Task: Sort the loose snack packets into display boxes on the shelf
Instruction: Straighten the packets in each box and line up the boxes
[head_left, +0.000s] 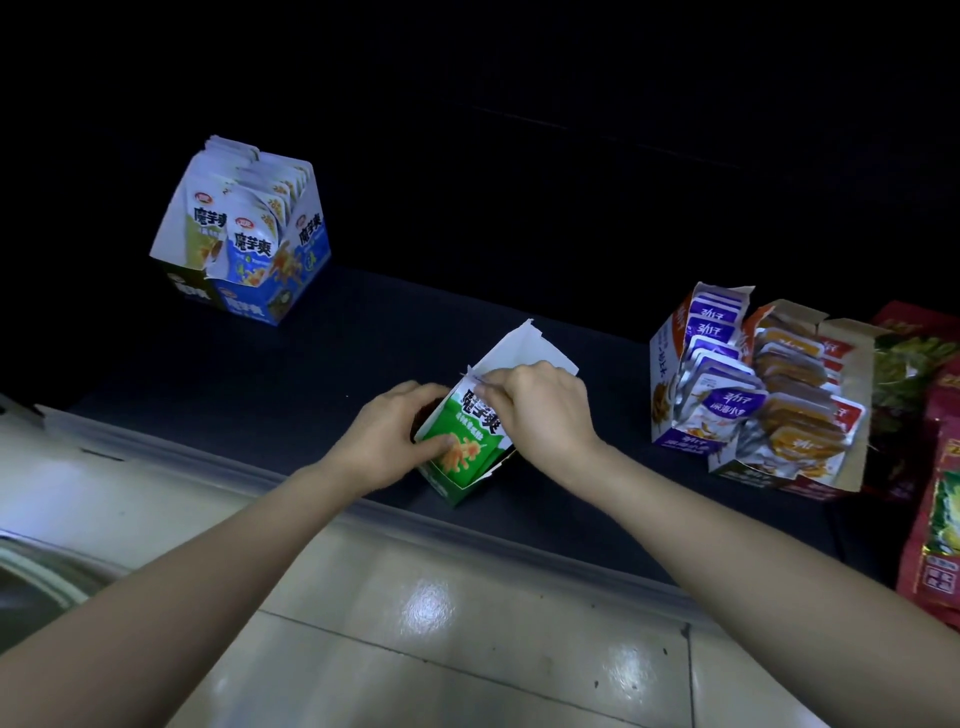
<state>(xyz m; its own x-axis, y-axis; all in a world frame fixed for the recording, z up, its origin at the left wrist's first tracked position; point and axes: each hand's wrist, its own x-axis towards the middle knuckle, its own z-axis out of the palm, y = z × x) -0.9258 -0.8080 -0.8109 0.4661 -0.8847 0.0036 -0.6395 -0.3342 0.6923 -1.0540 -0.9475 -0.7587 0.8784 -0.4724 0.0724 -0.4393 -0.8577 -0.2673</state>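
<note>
Both forearms reached out over the pale floor tiles (441, 623) to the dark shelf (311, 364). At the far left of the shelf stood a blue box (254, 309), already packed with upright packets, so that part looked done. Nearer the front edge, the left hand (387, 436) held the green box (447, 486), its fingers curled round the left side and the thumb pressed on the green printed face. The right hand (540, 410) pinched the top edge of that face with narrowed fingers. Whether this was a packet going in or the box's own front panel could not be told. The box tilted slightly, with its white flap standing up behind.

Further right, a purple box (667, 353) and, touching it, an orange box (857, 395) both held rows of packets. Red bags (940, 519) lay at the far right edge.

No loose packet showed on the shelf between the boxes, so the sorting seemed well along. Only the green box seemed left to finish.
</note>
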